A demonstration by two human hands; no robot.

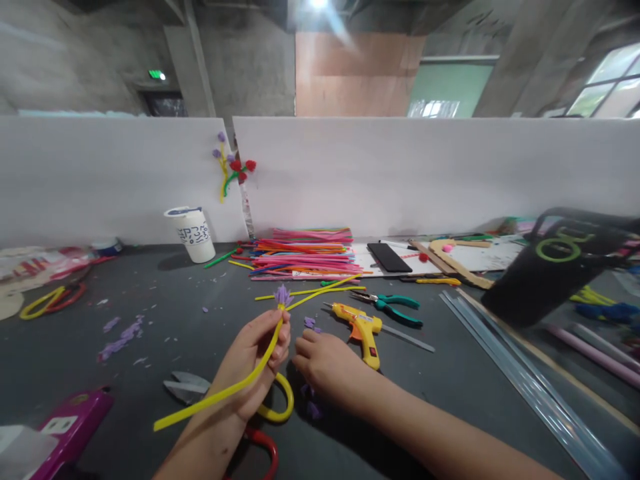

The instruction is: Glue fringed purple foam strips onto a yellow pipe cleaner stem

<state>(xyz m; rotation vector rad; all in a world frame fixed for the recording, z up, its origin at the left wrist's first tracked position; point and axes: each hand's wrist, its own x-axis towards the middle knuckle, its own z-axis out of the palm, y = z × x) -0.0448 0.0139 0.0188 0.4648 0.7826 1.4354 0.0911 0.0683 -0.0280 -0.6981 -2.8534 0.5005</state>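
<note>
My left hand (261, 353) pinches a yellow pipe cleaner (225, 393) just below a small purple flower head (283, 297). One end of the stem sweeps down to the left across my wrist; another yellow length reaches to the upper right. Close beside it, my right hand (327, 363) is low over the table with its fingers curled together; whatever is in the fingertips is hidden. Purple scraps (311, 323) lie around that hand. Scissors with a yellow and a red handle (283, 407) lie partly covered under my left forearm.
A yellow hot glue gun (360, 327) and teal-handled pliers (395, 307) lie right of my hands. Behind are bundled pipe cleaners (303, 257), a white cup (193, 233) and a black phone (389, 257). Clear glue sticks (525, 373) and a black bottle (540, 267) flank the right side.
</note>
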